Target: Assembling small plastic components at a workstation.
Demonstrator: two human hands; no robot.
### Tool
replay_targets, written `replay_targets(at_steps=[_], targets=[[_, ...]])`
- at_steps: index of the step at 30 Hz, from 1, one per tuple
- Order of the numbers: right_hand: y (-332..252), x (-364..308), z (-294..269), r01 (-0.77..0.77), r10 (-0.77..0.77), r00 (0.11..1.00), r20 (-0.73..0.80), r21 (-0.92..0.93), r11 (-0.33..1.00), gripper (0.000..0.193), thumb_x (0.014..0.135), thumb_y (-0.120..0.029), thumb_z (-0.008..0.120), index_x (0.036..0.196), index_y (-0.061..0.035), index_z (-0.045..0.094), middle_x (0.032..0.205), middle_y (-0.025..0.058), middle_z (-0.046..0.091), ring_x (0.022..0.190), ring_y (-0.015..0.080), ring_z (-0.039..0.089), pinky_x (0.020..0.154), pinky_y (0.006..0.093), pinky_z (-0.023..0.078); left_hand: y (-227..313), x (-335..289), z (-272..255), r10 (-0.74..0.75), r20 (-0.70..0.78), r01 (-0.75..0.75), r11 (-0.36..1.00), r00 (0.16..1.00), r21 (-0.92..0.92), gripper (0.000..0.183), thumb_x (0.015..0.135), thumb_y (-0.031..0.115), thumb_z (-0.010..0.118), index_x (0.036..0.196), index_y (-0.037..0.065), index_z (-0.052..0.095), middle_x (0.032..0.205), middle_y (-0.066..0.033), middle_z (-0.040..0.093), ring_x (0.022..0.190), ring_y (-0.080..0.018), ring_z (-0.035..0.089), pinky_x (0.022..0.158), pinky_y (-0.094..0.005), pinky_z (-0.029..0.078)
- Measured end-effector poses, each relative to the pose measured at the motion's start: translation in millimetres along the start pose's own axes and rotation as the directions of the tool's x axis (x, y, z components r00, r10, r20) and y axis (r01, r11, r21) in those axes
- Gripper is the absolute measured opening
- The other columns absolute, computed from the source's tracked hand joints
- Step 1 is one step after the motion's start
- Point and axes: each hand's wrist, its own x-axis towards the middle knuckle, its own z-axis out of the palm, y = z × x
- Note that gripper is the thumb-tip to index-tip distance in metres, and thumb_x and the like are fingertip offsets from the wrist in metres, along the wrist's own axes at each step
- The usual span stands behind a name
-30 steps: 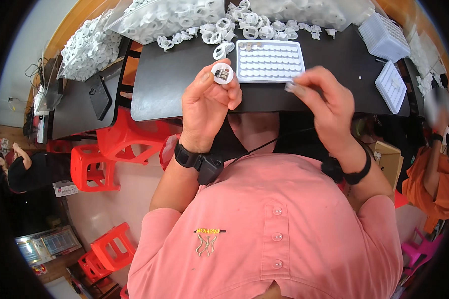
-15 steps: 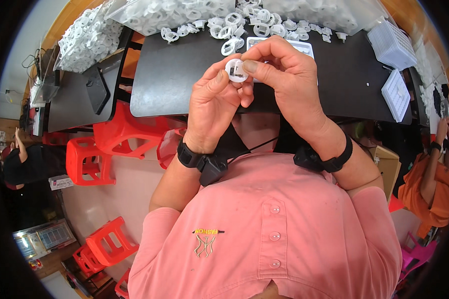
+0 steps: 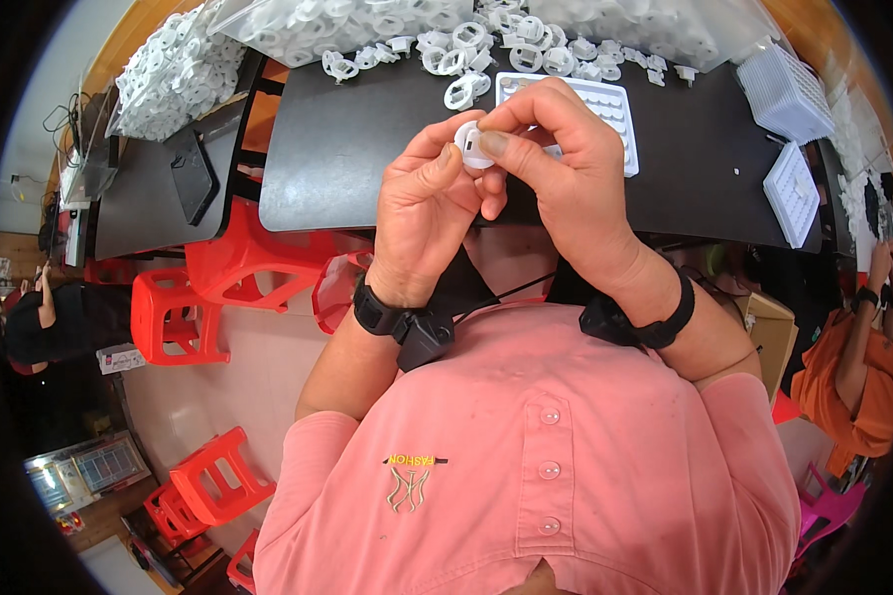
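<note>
Between my hands, above the table's near edge, is a small round white plastic part [image 3: 472, 149] with a dark slot showing in its face. My left hand [image 3: 430, 188] pinches its left rim between thumb and fingers. From the right, my right hand [image 3: 561, 144] is closed with thumb and forefinger on the part's upper right side, and the thumb covers some of it. Behind my right hand lies a white compartment tray [image 3: 625, 134], partly hidden. Similar loose white ring-shaped parts [image 3: 461, 92] lie just beyond my fingers.
Large clear bags of white parts [image 3: 347, 30] line the table's back, and another bulging bag [image 3: 179, 79] stands at left. Stacked white trays [image 3: 786, 89] and a single tray [image 3: 792, 193] are at right. Red stools [image 3: 174, 317] stand at left. A person in orange [image 3: 853, 367] sits at right.
The round white part has turned between my fingers; its wide dark opening is now a small slot. My right thumb lies further over it. The compartment tray now shows more beside my right hand.
</note>
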Motion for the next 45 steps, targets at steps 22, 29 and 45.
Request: replay_targets(at_steps=[22,29,45], targets=[[-5,0,-4,0.007,-0.006,1.0,0.024,-0.019,1.0,0.007,0.087,0.006,0.063,0.081,0.0048,0.06,0.089,0.0073,0.056,0.058,0.0117,0.062,0.049,0.0248,0.05,0,-1,-2,0.014,0.035,-0.015,1.0,0.999,0.005,0.036,0.097,0.015,0.064,0.128,-0.003,0.06,0.105,-0.0148,0.069,0.085,-0.0246,0.067,0.063,-0.0357,0.054],[9,1,-8,0.305,-0.31,0.95,0.03,-0.304,0.903,0.008,0.082,0.006,0.067,0.078,0.0042,0.061,0.082,0.007,0.057,0.057,0.0126,0.061,0.051,0.0257,0.05,-1,-3,-4,0.031,0.069,-0.033,0.999,0.997,0.038,0.034,0.096,0.012,0.064,0.128,-0.001,0.06,0.105,-0.0147,0.069,0.085,-0.0249,0.067,0.065,-0.0367,0.054],[-12,0,-13,-0.327,0.306,0.945,0.118,0.285,0.901,0.012,0.085,0.005,0.068,0.079,0.0023,0.059,0.072,0.0086,0.063,0.062,0.0124,0.063,0.051,0.0272,0.054,1,-5,-2,0.017,0.083,-0.025,0.995,0.996,0.098,0.032,0.093,0.006,0.067,0.123,-0.001,0.063,0.101,-0.0147,0.069,0.083,-0.0253,0.067,0.067,-0.0382,0.054]])
